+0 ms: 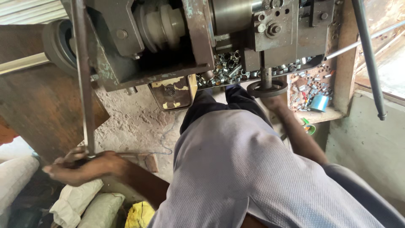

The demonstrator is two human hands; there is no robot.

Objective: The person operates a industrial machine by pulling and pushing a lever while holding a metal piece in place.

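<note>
The left hand [80, 166] was closed around the lower end of a long steel lever [83, 80] that rose steeply to the old grey-green lathe [168, 42] — fingers wrapped over the bar. The right hand [274, 101] reached up under a small round handwheel [267, 88] at the machine's front; whether it gripped the wheel or only touched it I could not tell. Just behind the handwheel a tray [202, 84] held a heap of short metal bushes [225, 67]. A blue roll of tape [319, 103] lay on the wooden shelf [333, 114] beside it — near more loose parts.
</note>
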